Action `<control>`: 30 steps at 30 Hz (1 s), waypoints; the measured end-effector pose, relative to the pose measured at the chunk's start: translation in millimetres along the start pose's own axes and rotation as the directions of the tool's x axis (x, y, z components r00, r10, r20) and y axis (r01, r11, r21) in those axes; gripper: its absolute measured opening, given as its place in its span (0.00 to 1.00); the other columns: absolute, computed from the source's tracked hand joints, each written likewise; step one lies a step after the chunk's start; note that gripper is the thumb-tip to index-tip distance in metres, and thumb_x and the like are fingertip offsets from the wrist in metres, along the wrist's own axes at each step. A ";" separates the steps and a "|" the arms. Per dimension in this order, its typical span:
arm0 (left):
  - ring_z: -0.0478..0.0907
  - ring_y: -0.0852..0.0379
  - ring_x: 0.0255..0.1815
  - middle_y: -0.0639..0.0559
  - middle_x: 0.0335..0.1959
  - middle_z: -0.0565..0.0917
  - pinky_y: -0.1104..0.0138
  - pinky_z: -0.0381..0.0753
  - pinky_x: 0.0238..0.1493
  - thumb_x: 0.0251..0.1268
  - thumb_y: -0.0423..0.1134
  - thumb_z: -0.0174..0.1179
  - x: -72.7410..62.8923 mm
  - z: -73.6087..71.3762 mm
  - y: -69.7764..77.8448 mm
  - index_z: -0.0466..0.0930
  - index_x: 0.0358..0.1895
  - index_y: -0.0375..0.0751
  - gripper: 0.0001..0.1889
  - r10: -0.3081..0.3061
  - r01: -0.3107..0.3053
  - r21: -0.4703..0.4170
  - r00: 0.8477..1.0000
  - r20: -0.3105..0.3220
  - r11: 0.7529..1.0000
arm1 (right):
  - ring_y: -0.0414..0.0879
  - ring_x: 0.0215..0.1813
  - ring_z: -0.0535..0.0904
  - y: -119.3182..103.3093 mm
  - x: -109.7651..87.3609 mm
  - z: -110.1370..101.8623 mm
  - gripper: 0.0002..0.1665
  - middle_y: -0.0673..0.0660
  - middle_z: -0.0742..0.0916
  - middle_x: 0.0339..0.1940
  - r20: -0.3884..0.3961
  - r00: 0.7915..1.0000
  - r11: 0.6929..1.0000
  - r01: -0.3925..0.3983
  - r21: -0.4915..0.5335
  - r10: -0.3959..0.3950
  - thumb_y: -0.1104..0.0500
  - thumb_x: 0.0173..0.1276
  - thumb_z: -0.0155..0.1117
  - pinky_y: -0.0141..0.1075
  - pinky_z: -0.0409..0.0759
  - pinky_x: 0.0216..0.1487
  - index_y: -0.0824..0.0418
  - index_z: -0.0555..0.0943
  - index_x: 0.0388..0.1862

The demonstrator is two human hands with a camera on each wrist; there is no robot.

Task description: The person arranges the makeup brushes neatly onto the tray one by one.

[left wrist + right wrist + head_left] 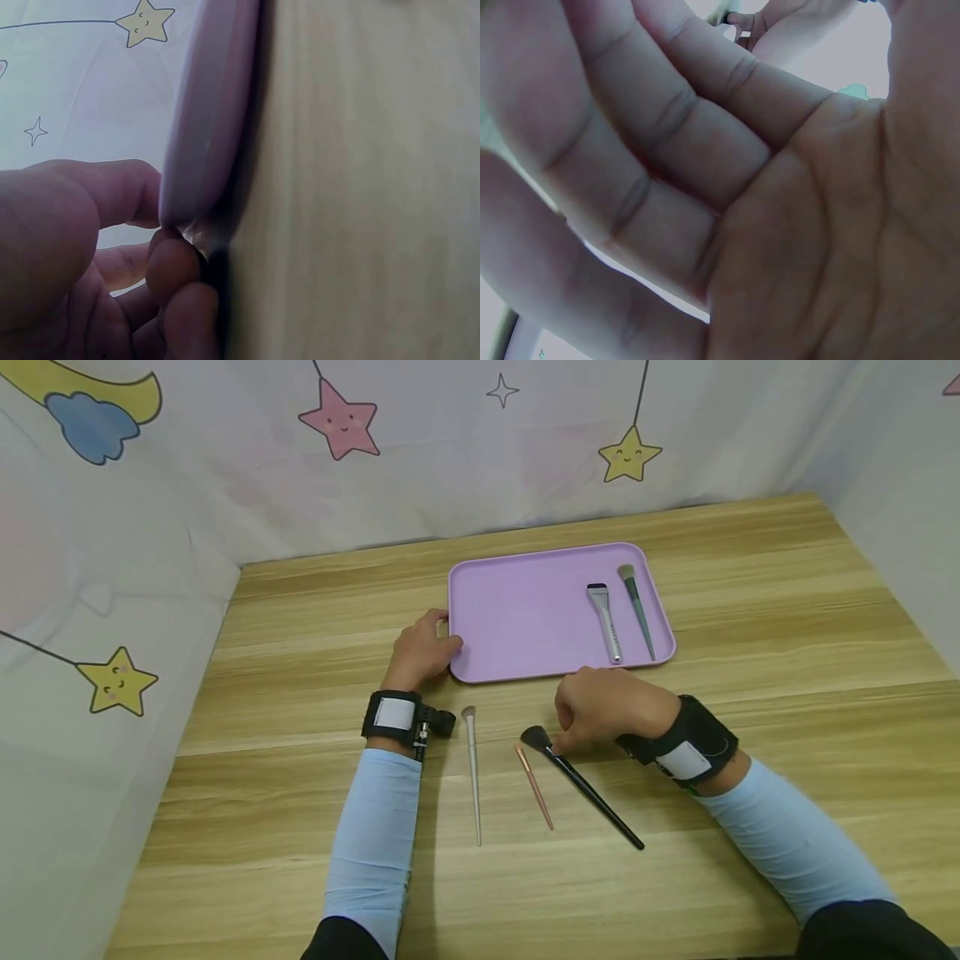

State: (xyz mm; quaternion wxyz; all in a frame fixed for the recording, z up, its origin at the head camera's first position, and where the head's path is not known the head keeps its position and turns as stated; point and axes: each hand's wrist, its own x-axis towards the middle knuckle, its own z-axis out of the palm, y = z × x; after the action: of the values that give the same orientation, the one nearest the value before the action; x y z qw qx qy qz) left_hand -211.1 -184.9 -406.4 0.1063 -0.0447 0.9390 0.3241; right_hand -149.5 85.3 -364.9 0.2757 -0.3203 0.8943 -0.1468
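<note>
On the left, my left hand [422, 653] grips the near left corner of a lilac tray [517, 618], thumb over the rim; the left wrist view shows fingers [174, 266] tucked against its underside. My right hand [611, 706] is in front of the tray, its fingertips pinching a black makeup brush [592, 793] just below the bristles. In the right wrist view the curled fingers [667, 127] fill the picture and hide the brush. Beside the black brush lie a small rose-gold brush [535, 789] and a slim pale brush [473, 777], both with bristles toward the tray.
Inside the tray, on its right side, lie a flat silver-handled brush [604, 622] and a green-handled brush [637, 610]. The wood-grain table [300, 693] spreads around the tray. A white cloth backdrop [442, 468] with stars rises behind the table's far edge.
</note>
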 end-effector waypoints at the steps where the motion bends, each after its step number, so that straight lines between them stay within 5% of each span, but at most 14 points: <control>1: 0.77 0.47 0.34 0.38 0.53 0.79 0.62 0.71 0.32 0.67 0.45 0.54 0.0 -0.1 0.0 0.65 0.74 0.42 0.32 -0.002 0.002 0.001 1.000 0.001 1.000 | 0.43 0.25 0.77 -0.1 0.0 0.2 0.16 0.47 0.82 0.23 0.001 1.000 1.000 -0.001 -0.002 0.001 0.44 0.55 0.77 0.37 0.75 0.27 0.52 0.83 0.22; 10: 0.77 0.46 0.37 0.38 0.54 0.78 0.61 0.71 0.34 0.67 0.45 0.54 1.3 0.5 -0.9 0.65 0.74 0.42 0.32 0.001 -0.001 0.002 1.000 -0.002 1.000 | 0.42 0.26 0.76 -3.2 1.8 4.3 0.18 0.46 0.82 0.23 0.018 1.000 1.000 -0.008 0.003 0.008 0.43 0.54 0.78 0.36 0.74 0.27 0.51 0.82 0.21; 30: 0.77 0.53 0.23 0.40 0.45 0.81 0.64 0.72 0.26 0.68 0.44 0.55 1.4 1.0 -0.9 0.65 0.74 0.43 0.32 -0.011 0.011 -0.016 1.000 0.000 1.000 | 0.40 0.21 0.73 -11.8 5.2 14.0 0.19 0.44 0.79 0.17 0.051 0.999 0.999 0.002 -0.038 0.000 0.45 0.50 0.79 0.35 0.70 0.22 0.50 0.79 0.13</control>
State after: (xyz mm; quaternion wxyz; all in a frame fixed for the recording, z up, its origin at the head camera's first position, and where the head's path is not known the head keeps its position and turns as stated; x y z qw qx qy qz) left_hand -212.2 -185.0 -408.0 0.1076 -0.0507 0.9360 0.3313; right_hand -138.8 71.8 -373.0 0.2923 -0.3298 0.8894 -0.1218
